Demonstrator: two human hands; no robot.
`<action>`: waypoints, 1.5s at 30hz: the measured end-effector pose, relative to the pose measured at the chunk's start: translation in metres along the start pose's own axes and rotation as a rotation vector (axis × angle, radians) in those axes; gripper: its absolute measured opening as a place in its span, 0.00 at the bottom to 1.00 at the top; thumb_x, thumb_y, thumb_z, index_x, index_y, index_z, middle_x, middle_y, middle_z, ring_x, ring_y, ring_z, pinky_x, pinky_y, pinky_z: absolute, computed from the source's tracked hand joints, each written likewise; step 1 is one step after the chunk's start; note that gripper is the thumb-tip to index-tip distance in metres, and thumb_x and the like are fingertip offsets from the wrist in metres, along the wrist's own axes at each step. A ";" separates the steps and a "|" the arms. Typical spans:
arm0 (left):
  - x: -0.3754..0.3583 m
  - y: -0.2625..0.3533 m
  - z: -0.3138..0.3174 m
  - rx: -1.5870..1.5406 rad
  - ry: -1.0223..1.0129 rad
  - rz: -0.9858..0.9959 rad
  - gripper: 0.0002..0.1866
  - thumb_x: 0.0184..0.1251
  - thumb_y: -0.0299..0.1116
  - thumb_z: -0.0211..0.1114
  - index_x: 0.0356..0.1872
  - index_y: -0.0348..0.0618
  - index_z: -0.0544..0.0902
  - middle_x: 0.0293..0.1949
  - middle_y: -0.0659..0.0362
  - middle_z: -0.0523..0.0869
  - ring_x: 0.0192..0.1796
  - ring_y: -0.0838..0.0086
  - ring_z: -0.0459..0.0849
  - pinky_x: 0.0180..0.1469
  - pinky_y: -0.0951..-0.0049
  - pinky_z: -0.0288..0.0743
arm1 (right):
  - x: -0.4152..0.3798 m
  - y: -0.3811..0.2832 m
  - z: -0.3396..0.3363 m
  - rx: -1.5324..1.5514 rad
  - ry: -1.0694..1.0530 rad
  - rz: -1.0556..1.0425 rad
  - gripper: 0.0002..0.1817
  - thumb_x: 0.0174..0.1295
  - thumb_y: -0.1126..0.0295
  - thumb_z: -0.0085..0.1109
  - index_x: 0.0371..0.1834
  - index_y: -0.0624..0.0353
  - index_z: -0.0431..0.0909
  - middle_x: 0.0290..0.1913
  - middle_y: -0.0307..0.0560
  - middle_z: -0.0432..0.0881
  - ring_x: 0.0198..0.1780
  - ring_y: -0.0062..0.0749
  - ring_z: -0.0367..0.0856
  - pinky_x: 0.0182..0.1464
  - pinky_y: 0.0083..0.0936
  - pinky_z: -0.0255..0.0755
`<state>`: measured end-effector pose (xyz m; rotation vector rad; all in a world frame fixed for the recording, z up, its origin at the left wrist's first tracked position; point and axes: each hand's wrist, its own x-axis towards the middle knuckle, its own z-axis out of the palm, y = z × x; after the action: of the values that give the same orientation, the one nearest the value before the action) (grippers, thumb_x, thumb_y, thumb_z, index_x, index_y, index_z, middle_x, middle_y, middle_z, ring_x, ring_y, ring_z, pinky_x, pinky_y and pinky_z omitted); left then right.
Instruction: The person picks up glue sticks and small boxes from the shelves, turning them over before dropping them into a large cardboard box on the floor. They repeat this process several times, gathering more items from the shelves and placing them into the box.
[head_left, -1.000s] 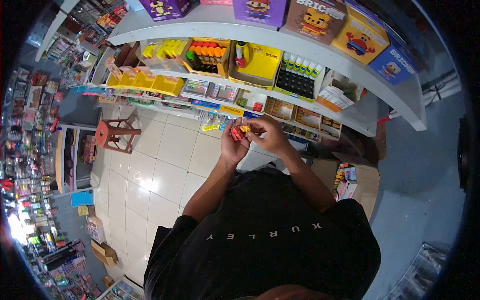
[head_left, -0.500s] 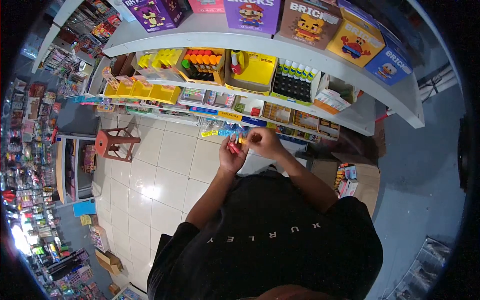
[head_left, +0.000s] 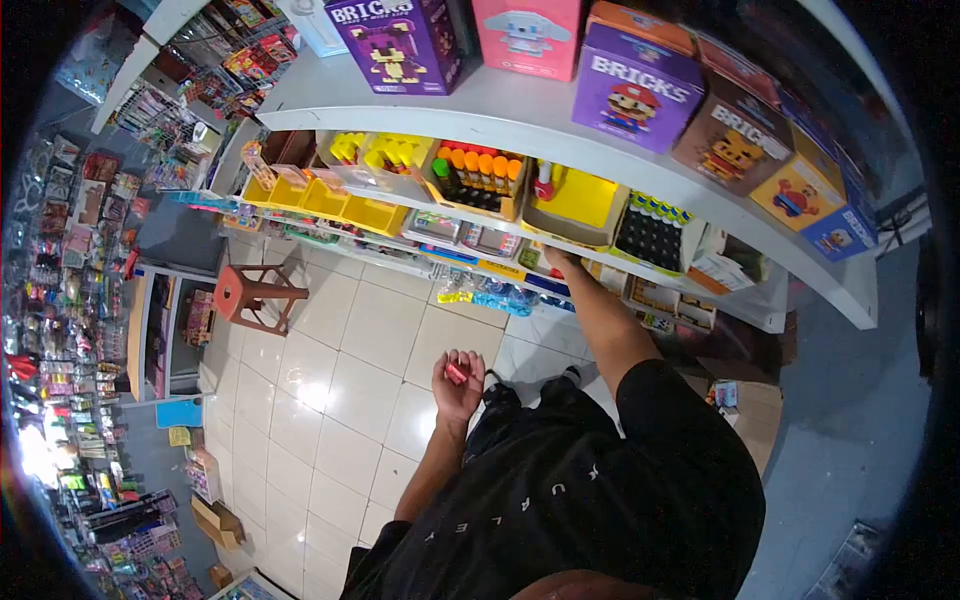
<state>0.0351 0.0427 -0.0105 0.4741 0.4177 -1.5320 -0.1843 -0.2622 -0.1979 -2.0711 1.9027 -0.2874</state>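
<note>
My left hand [head_left: 457, 392] is palm up above the tiled floor, its fingers curled round a small red object [head_left: 456, 372] whose kind I cannot make out. Stretched forward, my right hand [head_left: 556, 258] reaches into the lower shelf row, beside a small compartment with green and red items [head_left: 530, 257]. The shelf above covers its fingers, so I cannot see what they touch. Just over that hand stands a yellow display box [head_left: 580, 205] with a red-and-yellow item at its left end.
Orange-capped glue bottles [head_left: 480, 165] and yellow bins [head_left: 325, 200] line the middle shelf. Bricks boxes [head_left: 640, 90] stand on top. A red stool [head_left: 255, 295] is on the floor to the left, and a cardboard box [head_left: 755, 415] sits to the right.
My right hand has left my left hand and gone forward into the lower shelf. My left hand has lowered towards my body, still holding the red object. The view has shifted left.
</note>
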 end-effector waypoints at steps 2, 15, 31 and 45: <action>-0.006 0.011 -0.009 0.015 0.001 0.021 0.11 0.70 0.38 0.57 0.30 0.43 0.76 0.31 0.59 0.81 0.46 0.67 0.81 0.61 0.64 0.74 | -0.002 -0.005 0.002 0.047 -0.010 0.096 0.29 0.68 0.48 0.42 0.68 0.51 0.66 0.72 0.54 0.63 0.73 0.51 0.60 0.74 0.43 0.53; 0.002 0.044 -0.008 0.050 0.035 -0.007 0.11 0.70 0.39 0.56 0.32 0.44 0.78 0.32 0.59 0.82 0.46 0.67 0.82 0.60 0.64 0.75 | 0.001 -0.025 -0.006 0.204 -0.330 0.169 0.29 0.68 0.62 0.41 0.73 0.56 0.59 0.74 0.59 0.58 0.75 0.52 0.54 0.75 0.39 0.49; 0.065 0.004 0.051 0.171 -0.155 -0.285 0.17 0.73 0.43 0.49 0.52 0.44 0.75 0.54 0.54 0.80 0.59 0.62 0.78 0.68 0.58 0.65 | -0.202 -0.156 -0.179 0.985 -0.047 -0.163 0.09 0.58 0.71 0.64 0.37 0.65 0.79 0.33 0.48 0.85 0.36 0.31 0.86 0.40 0.26 0.78; 0.070 0.007 0.023 0.235 -0.334 -0.423 0.19 0.69 0.42 0.50 0.53 0.40 0.76 0.51 0.50 0.81 0.57 0.58 0.78 0.64 0.59 0.69 | -0.223 -0.172 -0.152 0.781 -0.170 -0.242 0.16 0.48 0.75 0.68 0.42 0.65 0.79 0.36 0.46 0.84 0.32 0.27 0.82 0.36 0.25 0.77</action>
<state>0.0418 -0.0291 -0.0289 0.3112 0.0757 -2.0437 -0.0991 -0.0429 0.0193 -1.6942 1.1601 -0.7443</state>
